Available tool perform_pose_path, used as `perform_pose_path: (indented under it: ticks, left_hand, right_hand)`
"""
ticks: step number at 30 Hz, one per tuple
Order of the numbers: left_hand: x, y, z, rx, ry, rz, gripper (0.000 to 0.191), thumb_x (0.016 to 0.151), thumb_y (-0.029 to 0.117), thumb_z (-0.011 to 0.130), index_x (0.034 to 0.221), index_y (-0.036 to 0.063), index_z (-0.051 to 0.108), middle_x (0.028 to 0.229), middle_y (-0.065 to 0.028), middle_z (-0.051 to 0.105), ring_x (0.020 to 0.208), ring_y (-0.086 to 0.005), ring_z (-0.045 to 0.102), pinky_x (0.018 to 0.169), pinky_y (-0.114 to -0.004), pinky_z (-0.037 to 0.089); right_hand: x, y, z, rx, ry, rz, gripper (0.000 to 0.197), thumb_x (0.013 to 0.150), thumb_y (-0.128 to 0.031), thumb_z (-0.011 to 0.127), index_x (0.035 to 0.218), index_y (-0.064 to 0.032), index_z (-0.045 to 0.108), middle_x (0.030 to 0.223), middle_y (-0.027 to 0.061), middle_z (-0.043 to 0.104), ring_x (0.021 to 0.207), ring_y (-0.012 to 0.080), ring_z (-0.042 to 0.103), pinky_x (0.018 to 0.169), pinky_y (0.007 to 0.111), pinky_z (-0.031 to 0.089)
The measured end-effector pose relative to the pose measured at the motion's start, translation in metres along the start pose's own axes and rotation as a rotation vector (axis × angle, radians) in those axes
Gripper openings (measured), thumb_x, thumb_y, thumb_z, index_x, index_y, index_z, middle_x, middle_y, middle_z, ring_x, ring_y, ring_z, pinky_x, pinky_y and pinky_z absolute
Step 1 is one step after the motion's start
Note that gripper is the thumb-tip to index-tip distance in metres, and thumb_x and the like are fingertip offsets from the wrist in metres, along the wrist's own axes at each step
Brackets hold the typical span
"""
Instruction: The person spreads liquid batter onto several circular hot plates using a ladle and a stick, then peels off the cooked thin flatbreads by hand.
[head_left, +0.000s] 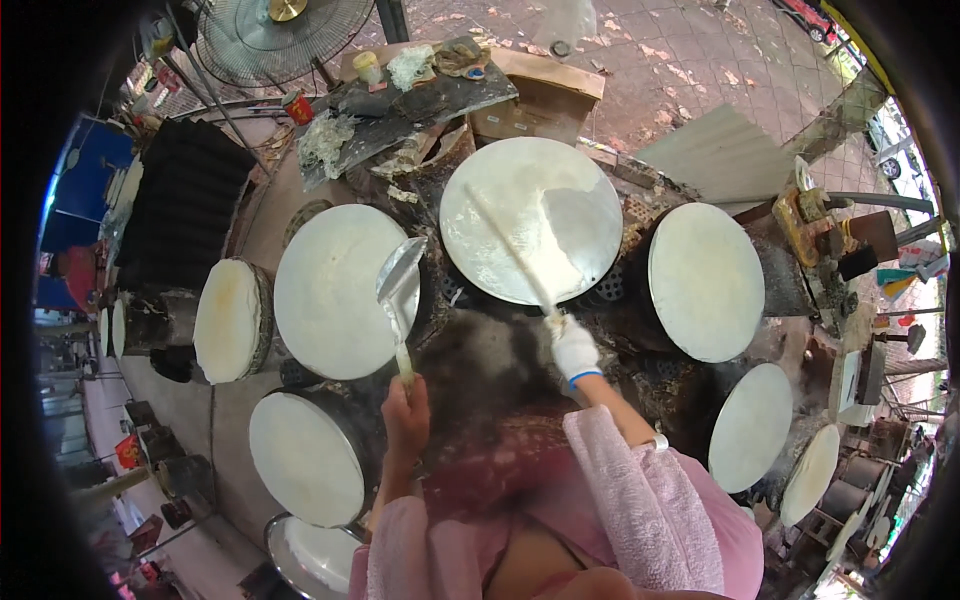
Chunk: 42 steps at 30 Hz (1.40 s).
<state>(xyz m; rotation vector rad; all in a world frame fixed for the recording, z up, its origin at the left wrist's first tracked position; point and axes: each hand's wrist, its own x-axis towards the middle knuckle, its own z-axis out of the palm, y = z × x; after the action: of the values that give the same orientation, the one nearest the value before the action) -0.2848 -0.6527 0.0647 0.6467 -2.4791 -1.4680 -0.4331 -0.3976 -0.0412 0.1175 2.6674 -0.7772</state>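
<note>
My left hand (406, 417) is bare and grips the handle of a metal ladle (401, 268), whose bowl hangs over the right edge of a round griddle coated in pale batter (334, 292). On my right hand (574, 346) is a white glove with a blue cuff. It holds a long thin spreading stick (504, 238), which lies across the round griddle straight ahead (592, 225). White batter covers the left and lower middle of that griddle; bare grey metal shows at its right. Whether the stick touches the batter along its whole length I cannot tell.
More batter-coated round griddles stand at the right (706, 282), lower right (750, 427) and lower left (306, 457). A metal basin (315, 555) is below the lower left one. Beyond the front griddle are a cardboard box (536, 105), a cluttered board (420, 97) and a fan (281, 37). Steam drifts about.
</note>
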Motion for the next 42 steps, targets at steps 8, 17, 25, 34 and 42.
perform_pose_path:
  ticks: [8, 17, 25, 34, 42]
  left_hand:
    - [-0.024, 0.055, 0.051, 0.001, 0.02, -0.136, 0.014, 0.096, 0.017, 0.051, 0.094, 0.0036, 0.052, 0.06, 0.0042, 0.044, 0.048, -0.0029, 0.038, 0.044, -0.022, 0.03]
    - [-0.029, 0.099, 0.083, -0.092, -0.025, -0.212, 0.014, 0.096, 0.017, 0.051, 0.093, 0.0034, 0.052, 0.056, 0.0051, 0.043, 0.044, -0.002, 0.036, 0.041, -0.021, 0.027]
    - [-0.016, 0.1, 0.09, -0.026, -0.04, -0.251, 0.011, 0.092, 0.014, 0.056, 0.094, 0.0024, 0.056, 0.057, -0.0013, 0.051, 0.049, -0.0074, 0.047, 0.046, -0.025, 0.038]
    - [-0.028, 0.075, 0.094, 0.019, -0.012, -0.212, 0.01, 0.093, 0.012, 0.054, 0.094, 0.0025, 0.054, 0.061, 0.0004, 0.048, 0.05, -0.0067, 0.042, 0.046, -0.024, 0.034]
    - [-0.017, 0.093, 0.098, -0.038, -0.061, -0.332, 0.011, 0.09, 0.011, 0.057, 0.094, 0.0009, 0.058, 0.064, -0.0029, 0.053, 0.056, -0.0094, 0.047, 0.051, -0.026, 0.04]
  right_hand:
    - [0.04, 0.043, -0.047, 0.211, -0.111, -0.091, 0.048, 0.093, -0.047, 0.042, 0.088, -0.0033, 0.06, 0.084, 0.0249, 0.063, 0.083, 0.0432, 0.06, 0.072, 0.052, 0.046]
    - [0.108, 0.081, -0.11, -0.107, 0.098, -0.114, 0.036, 0.094, -0.035, 0.043, 0.095, -0.0007, 0.053, 0.076, 0.025, 0.063, 0.072, 0.0416, 0.062, 0.063, 0.05, 0.05]
    - [0.055, 0.107, -0.084, -0.071, -0.057, -0.008, 0.057, 0.094, -0.038, 0.041, 0.145, -0.0161, 0.025, 0.084, 0.0252, 0.064, 0.076, 0.0425, 0.062, 0.066, 0.051, 0.047]
    - [0.243, 0.015, -0.131, -0.213, 0.215, -0.158, 0.052, 0.091, -0.042, 0.044, 0.132, -0.0093, 0.043, 0.087, 0.0201, 0.066, 0.08, 0.0364, 0.065, 0.069, 0.047, 0.051]
    - [0.088, 0.052, -0.094, 0.83, 0.011, -0.129, 0.039, 0.09, -0.029, 0.059, 0.121, -0.0058, 0.058, 0.099, 0.009, 0.066, 0.085, 0.0181, 0.064, 0.074, 0.03, 0.05]
